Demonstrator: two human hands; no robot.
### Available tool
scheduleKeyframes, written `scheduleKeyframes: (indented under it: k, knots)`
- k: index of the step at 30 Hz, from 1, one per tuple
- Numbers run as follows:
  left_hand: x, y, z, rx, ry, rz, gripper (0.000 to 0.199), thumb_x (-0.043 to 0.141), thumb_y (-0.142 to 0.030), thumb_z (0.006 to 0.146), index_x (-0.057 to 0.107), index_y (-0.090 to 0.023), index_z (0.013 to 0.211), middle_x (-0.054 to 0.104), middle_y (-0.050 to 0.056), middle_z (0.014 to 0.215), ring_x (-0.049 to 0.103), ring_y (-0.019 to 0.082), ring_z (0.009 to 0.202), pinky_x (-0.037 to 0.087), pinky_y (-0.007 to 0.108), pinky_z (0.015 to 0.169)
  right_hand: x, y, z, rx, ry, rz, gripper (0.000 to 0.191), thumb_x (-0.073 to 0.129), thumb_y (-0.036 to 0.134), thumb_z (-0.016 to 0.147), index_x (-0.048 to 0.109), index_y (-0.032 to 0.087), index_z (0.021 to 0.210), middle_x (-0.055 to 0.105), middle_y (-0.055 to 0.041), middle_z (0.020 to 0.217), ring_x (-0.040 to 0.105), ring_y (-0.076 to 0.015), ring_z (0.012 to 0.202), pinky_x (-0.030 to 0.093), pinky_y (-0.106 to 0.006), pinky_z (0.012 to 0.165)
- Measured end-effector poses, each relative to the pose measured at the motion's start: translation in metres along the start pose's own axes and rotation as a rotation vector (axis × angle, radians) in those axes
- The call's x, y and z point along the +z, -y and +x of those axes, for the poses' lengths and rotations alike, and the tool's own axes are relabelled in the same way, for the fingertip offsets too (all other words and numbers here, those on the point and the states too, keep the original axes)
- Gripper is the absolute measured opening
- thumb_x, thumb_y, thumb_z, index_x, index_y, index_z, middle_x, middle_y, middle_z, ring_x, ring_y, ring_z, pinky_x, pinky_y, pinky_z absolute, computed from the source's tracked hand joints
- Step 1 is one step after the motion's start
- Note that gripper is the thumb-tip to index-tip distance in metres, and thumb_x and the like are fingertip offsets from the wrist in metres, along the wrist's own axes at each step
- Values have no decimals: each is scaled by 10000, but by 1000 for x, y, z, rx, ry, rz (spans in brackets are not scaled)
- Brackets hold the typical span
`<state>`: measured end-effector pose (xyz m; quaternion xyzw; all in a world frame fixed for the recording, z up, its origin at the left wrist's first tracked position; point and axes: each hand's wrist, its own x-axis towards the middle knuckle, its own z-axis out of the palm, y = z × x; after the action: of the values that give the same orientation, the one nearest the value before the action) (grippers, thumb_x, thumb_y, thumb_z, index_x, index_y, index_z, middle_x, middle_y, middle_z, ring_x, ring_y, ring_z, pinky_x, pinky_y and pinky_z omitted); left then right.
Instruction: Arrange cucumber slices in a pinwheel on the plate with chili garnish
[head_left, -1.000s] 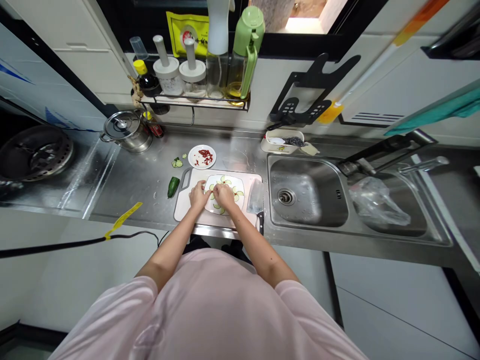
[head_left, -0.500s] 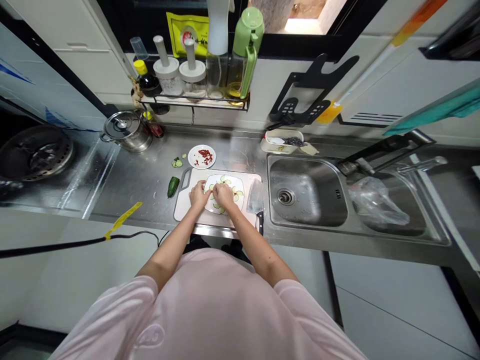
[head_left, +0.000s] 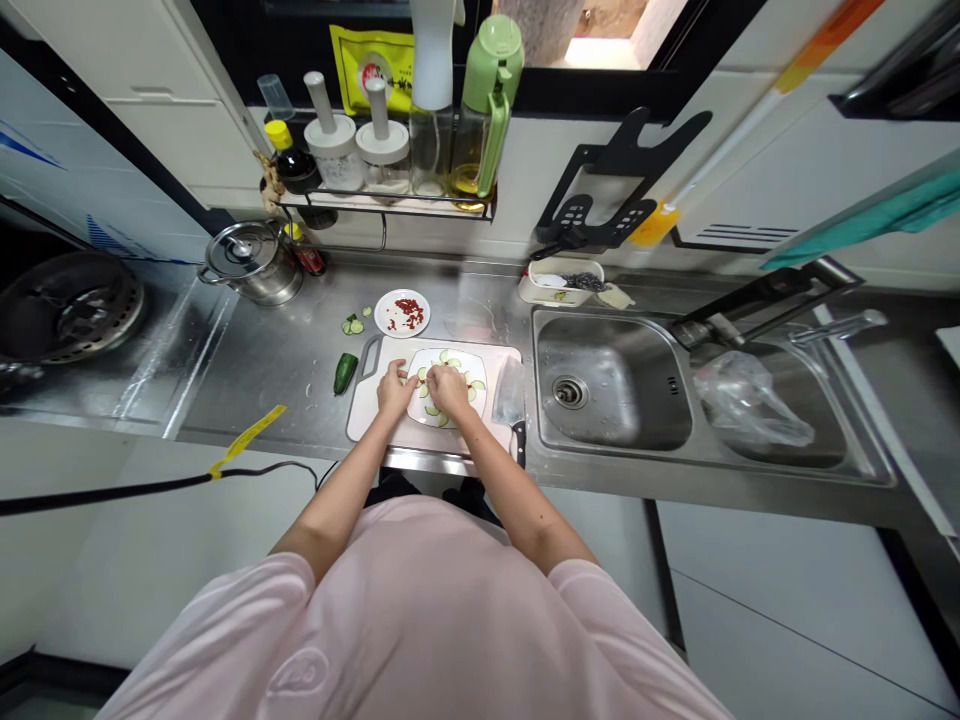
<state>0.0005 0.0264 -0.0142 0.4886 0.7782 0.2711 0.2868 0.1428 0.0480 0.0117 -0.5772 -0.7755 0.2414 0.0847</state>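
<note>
A white square plate (head_left: pixel 466 402) with green-edged cucumber slices and small red bits lies on a pale cutting board (head_left: pixel 365 410). At the plate's left edge is my left hand (head_left: pixel 395 388), its thumb and fingers apart and nothing seen between them. Over the middle of the plate, my right hand (head_left: pixel 448 390) has its fingers pressed together; anything in them is hidden. A cleaver (head_left: pixel 509 392) rests on the board's right side. Behind the board stands a round white plate (head_left: pixel 403 314) of chopped red pieces. To the left lie a cucumber piece (head_left: pixel 345 373) and a few slices (head_left: pixel 352 325).
On the right is a double sink (head_left: pixel 615 385) with a plastic bag (head_left: pixel 750 398) in its right part. A lidded steel pot (head_left: pixel 255 265) stands at the back left. Bottles and jars fill a wall rack (head_left: pixel 390 203). A box (head_left: pixel 561 284) sits behind the sink.
The fingers of my left hand have opened a little and drawn slightly back from the plate. My right hand stays over the plate, and the view has shifted slightly.
</note>
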Motion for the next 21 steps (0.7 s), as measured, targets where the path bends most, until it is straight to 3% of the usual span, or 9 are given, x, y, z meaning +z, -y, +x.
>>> scheduleKeyframes:
  k: [8,12,16,21]
  knots:
    - [-12,9,-3,-22,-27,-137,427,616,-318,786,562,-188,1189,666,17,881,618,142,750,462,262,760,-32,-19,-25,4,-267,261,232,442,251,901,639,181,1001,640,-66,903,534,-215,895,384,-314,832]
    - [-22,15,-11,-38,6,-194,423,615,-319,774,580,-169,1168,660,25,865,614,143,736,471,262,750,-46,-46,-57,138,-361,319,273,439,290,881,633,159,1022,632,-68,854,562,-218,843,412,-322,804]
    - [-27,22,-22,-61,98,-219,408,613,-305,761,594,-154,1140,654,20,783,620,156,720,472,271,728,-42,-67,-87,368,-220,299,333,492,312,857,597,160,1134,646,-51,821,597,-222,795,436,-322,756]
    - [-21,29,-30,-145,278,-320,419,661,-227,687,604,-160,1096,614,-19,645,594,145,597,478,264,635,-13,-71,-100,542,-11,446,433,559,323,820,534,137,1210,646,-37,810,633,-199,762,490,-288,676]
